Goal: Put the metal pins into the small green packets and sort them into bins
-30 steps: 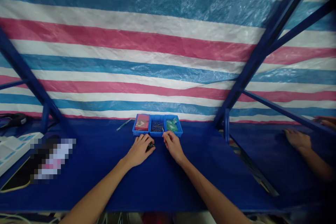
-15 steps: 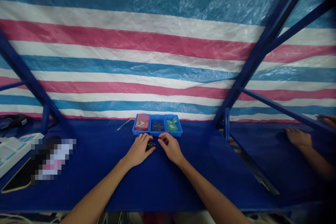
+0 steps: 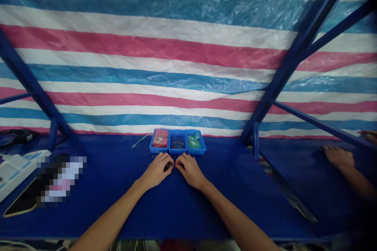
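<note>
My left hand (image 3: 159, 169) is closed around a small cluster of dark metal pieces (image 3: 168, 166), perhaps screws; their exact kind is too small to tell. Close beside it, my right hand (image 3: 189, 170) has thumb and forefinger pinched at the tips of those pieces. Whatever lies between its fingertips is too small to make out. Just beyond both hands stand three joined blue bins: the left bin (image 3: 151, 148) has a red lining with small pale parts, the middle bin (image 3: 177, 151) holds loose thin dark metal pieces, and the right bin (image 3: 202, 150) holds green and clear plastic bags.
A thin pale tool (image 3: 140, 141) lies left of the bins on the blue table (image 3: 176, 211). Farther left are a phone-like black slab (image 3: 22, 202) and a white power strip (image 3: 23, 166). Blue frame posts (image 3: 273, 82) flank the table. Another person's hand (image 3: 338, 157) rests at the right.
My right hand has moved left and its fingertips have closed in against the pieces in my left hand. The left-hand fingers have curled tighter around them.
</note>
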Action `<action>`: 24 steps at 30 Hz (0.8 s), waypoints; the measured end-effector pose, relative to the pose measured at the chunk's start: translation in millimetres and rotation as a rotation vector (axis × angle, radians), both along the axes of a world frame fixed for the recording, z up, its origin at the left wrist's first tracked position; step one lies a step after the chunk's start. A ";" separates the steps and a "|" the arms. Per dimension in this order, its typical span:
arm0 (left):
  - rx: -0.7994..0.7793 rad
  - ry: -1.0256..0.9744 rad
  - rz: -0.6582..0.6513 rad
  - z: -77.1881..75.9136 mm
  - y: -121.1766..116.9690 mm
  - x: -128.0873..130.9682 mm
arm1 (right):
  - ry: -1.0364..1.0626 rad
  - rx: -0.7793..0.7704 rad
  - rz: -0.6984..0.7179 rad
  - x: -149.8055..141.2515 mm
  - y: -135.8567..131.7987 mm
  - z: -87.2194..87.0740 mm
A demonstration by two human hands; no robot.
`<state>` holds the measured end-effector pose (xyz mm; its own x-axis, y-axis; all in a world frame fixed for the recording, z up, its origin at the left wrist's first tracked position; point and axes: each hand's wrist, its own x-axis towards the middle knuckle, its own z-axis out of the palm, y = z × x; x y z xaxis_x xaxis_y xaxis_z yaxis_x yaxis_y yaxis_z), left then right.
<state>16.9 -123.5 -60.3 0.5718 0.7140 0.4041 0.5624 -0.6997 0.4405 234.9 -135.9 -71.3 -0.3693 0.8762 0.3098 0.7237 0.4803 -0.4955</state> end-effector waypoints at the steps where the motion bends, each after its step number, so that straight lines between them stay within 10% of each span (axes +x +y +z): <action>1: 0.000 0.002 0.000 0.0 0.1 -0.2 | -0.013 0.003 -0.005 -0.2 -0.6 0.2; 24: 0.002 0.038 0.017 -0.3 1.8 -2.4 | 0.293 0.030 -0.024 4.9 4.1 -5.4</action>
<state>14.5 -121.6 -60.6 0.5746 0.7230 0.3834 0.5906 -0.6907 0.4174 239.8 -131.8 -76.7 -0.2391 0.8726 0.4259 0.5634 0.4819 -0.6711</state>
